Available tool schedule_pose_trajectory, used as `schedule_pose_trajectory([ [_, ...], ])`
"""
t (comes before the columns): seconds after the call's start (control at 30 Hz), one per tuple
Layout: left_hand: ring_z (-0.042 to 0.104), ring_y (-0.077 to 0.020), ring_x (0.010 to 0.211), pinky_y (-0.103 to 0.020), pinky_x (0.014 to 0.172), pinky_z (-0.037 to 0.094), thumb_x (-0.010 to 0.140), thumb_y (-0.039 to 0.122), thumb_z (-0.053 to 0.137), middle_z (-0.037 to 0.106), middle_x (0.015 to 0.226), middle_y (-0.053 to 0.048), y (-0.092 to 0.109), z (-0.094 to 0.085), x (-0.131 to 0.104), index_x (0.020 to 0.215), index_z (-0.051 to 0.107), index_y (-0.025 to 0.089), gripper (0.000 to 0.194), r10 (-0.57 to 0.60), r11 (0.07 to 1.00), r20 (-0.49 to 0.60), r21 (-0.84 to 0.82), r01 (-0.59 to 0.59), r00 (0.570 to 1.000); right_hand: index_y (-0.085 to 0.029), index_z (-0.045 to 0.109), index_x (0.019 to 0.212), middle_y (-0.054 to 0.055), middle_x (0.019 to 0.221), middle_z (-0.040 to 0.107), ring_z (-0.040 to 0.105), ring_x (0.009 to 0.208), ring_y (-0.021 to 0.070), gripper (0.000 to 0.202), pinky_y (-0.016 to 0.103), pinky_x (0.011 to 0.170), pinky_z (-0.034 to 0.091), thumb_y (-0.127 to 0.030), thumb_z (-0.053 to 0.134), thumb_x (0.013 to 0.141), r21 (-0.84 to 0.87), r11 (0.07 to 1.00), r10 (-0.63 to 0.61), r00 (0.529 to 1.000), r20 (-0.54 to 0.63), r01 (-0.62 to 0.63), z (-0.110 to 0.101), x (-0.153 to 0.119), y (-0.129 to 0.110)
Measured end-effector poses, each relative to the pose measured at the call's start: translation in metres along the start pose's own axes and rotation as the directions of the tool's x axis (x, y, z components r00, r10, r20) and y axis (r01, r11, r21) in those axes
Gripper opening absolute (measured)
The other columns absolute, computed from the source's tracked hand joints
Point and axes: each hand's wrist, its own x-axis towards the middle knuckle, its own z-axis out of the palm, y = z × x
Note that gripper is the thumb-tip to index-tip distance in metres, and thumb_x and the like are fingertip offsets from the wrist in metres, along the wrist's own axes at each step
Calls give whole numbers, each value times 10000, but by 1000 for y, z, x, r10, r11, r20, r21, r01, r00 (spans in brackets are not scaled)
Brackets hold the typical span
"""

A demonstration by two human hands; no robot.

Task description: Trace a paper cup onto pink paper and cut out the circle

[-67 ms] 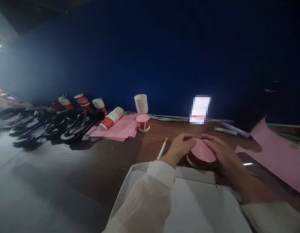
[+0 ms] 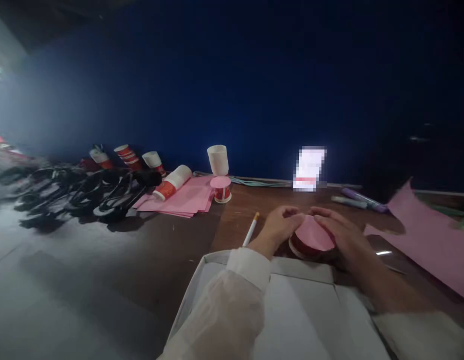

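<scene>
A round pink paper piece (image 2: 315, 234) covers the top of a red paper cup (image 2: 305, 250) standing on the brown table. At its left edge my left hand (image 2: 282, 225) has curled fingers on the pink paper. From the other side my right hand (image 2: 339, 227) is bent round, its fingertips at the paper's far right edge. Both hands hold the paper against the cup between them. A white stick with a yellow tip (image 2: 251, 230) lies left of my left wrist. Farther back stands another red cup (image 2: 222, 194) with a pink top.
A white box (image 2: 299, 310) sits under my forearms. Pink sheets (image 2: 190, 200) carry a lying stack of cups (image 2: 173, 183). Black looped objects (image 2: 119, 200) line the left. More pink paper (image 2: 434, 245), markers (image 2: 363, 200) and a pixelated bright panel (image 2: 310, 169) are at the right and back.
</scene>
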Motion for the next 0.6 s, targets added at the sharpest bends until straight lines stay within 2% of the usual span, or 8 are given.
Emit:
schedule_pose_trajectory([
  [0.2,673,-241,1183,-327,1032,508,829,248,750,725,1304,-143,-4,1,4,1214,710,138,402,43,999,-17,4,-43,999,-289,770,1123,40,1170,781,723,1031,273,400,327,750,578,-495,712,785,-12,999,-46,998,35,46,-2,5,9],
  [0.4,674,-232,1165,-318,1021,511,862,229,722,729,1281,-155,3,3,-1,1200,711,120,355,45,999,-13,18,-45,999,-276,778,1120,52,1094,793,728,882,247,420,306,640,562,-522,723,784,-23,999,-34,999,30,35,-2,4,8],
  [0.6,668,-240,1177,-310,1019,510,838,216,762,714,1305,-167,6,5,0,1213,707,110,393,39,999,-9,19,-39,999,-267,796,1102,64,1086,793,723,927,259,437,325,695,569,-533,754,757,-16,999,-47,999,2,47,-2,6,8],
])
